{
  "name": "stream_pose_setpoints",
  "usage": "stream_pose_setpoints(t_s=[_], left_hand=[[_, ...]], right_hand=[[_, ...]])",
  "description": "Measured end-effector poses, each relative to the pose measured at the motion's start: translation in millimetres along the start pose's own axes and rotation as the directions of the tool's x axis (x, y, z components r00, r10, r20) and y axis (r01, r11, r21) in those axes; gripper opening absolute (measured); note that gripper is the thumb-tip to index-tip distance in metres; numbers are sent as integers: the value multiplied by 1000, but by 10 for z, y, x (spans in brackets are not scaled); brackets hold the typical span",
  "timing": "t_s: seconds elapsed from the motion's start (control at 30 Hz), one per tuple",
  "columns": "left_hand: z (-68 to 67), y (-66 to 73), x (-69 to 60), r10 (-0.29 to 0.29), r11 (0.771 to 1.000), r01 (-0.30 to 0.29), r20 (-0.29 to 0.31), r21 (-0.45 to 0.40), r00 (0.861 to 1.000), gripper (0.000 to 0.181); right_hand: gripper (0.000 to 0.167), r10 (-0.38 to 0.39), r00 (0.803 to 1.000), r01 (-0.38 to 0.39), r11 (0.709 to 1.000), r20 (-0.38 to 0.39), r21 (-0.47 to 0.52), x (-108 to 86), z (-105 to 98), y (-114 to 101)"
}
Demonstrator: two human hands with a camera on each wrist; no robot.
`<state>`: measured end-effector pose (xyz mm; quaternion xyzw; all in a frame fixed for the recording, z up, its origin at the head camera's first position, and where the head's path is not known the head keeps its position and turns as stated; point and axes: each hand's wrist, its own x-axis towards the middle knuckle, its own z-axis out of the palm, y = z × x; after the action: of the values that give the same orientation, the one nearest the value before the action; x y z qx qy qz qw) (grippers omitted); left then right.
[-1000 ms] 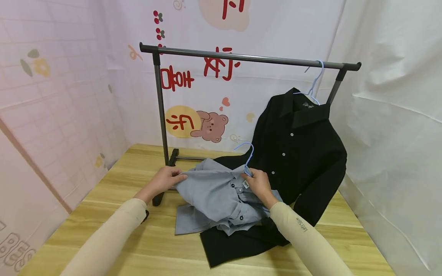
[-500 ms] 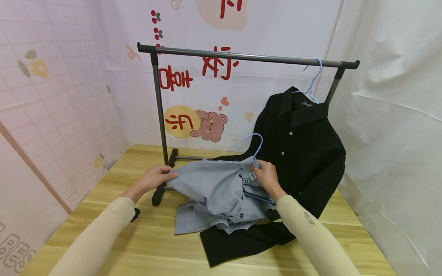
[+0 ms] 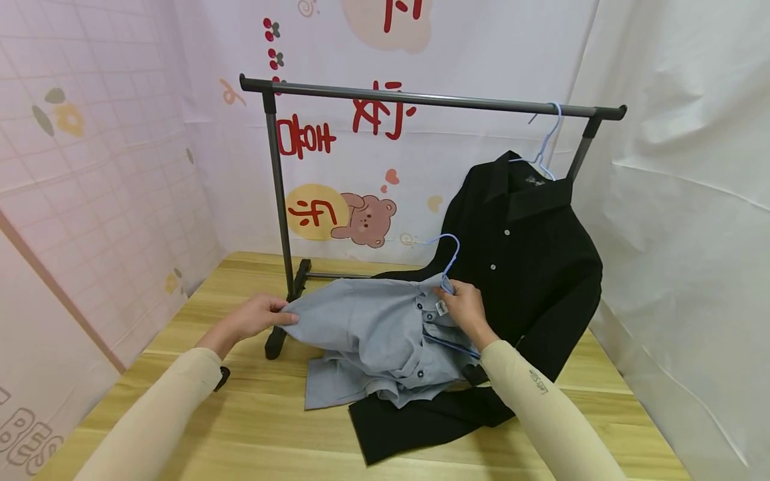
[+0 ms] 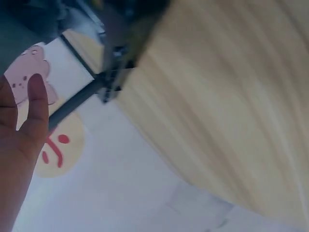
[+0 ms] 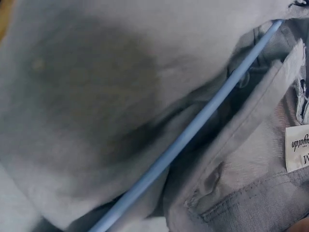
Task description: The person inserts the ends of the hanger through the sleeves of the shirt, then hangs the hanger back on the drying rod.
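At the far left, a pale wall sheet (image 3: 102,200) with faint grid lines stands beside the wooden counter (image 3: 240,427), and my left hand (image 3: 255,317) reaches in over it, thumb and fingers pinching the left edge of a grey-blue shirt (image 3: 361,321). Just behind that hand rises the left post of a dark clothes rack (image 3: 391,96), with a printed bear (image 3: 368,220) on the backdrop past it. The shirt stretches from there to the right, its upper edge lifted and fairly taut, its lower folds bunched on the counter. A strip of black cloth (image 3: 415,427) lies on the counter in front of it. Next comes my right hand (image 3: 463,304), gripping the shirt at the collar by the neck of a blue hanger (image 3: 455,250), whose hook sticks up above my fingers; the hanger's lower bar crosses the shirt's open front, near a small white label (image 3: 442,308). Farther right, a black shirt (image 3: 529,254) hangs from the rack on a second hanger (image 3: 545,140)
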<state>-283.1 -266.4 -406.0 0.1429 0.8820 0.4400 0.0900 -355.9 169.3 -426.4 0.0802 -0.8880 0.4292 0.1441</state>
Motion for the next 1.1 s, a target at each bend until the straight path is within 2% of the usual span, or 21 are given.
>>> stream_pose_setpoints(t_s=[0.07,0.17,0.37,0.53,0.67,0.8,0.97,1.1], left_hand=[[-8,-56,-40,6,1000,-6,-7,16,1000,38],[-76,-103,-113,9,1000,-9,-18,-4,1000,39],[-227,-95,-224,-13,1000,12,-48,-18,999,41],[-332,-84,-300,3,1000,-6,-89,-28,996,47],[-391,-130,-356,11,999,-17,-127,-42,992,42],[-432,-189,-410,3,996,-16,-154,-85,988,43],[-477,-223,-450,30,980,-62,-168,-188,985,45],[-517,-239,-490,38,974,-80,-194,-213,980,43]], right_hand=[[47,2,1000,-2,1000,8,-10,-12,-10,22],[48,6,1000,-6,1000,8,-22,-14,-14,41],[46,14,1000,-14,999,9,-32,6,0,33],[44,39,999,-39,999,8,-21,-1,8,10],[44,55,998,-55,998,-6,-24,-16,2,8],[43,53,999,-54,998,-8,-19,-17,3,17],[43,63,998,-63,998,7,-7,-17,10,16],[43,84,996,-84,996,-4,-16,-15,1,14]])
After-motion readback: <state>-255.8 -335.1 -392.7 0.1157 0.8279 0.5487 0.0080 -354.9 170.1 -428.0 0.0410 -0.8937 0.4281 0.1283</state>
